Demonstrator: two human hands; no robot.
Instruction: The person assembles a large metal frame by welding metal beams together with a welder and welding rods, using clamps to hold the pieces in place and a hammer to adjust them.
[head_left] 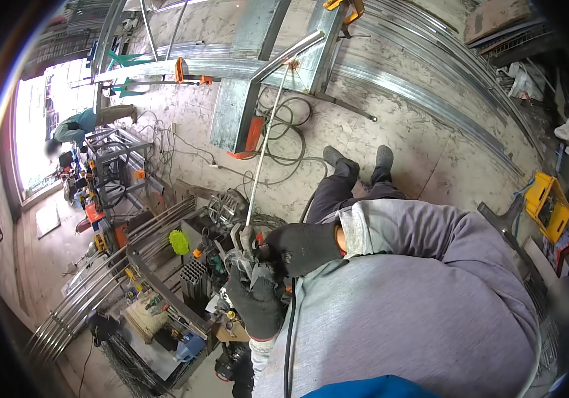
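My right hand [304, 249], in a dark work glove, reaches across and is closed at what looks like a welding electrode holder [247, 243]. Close beside it, my left hand [256, 302], also gloved, has its fingers curled against the same holder; the exact grips are partly hidden. A long thin welding rod [266, 142] runs up from the holder's jaws, its far end near a brownish mark on the joint of a steel frame [258, 69]. Below my right hand, a black cable [290, 331] passes down over my grey shirt.
An orange clamp [179, 69] grips the frame. Long metal profiles [424, 99] and a looped cable [301, 136] lie on the floor. To the left stand a tool-covered bench [165, 292] and metal tubes [85, 298]. A person [82, 126] bends near the doorway. A yellow crate [548, 207] sits right.
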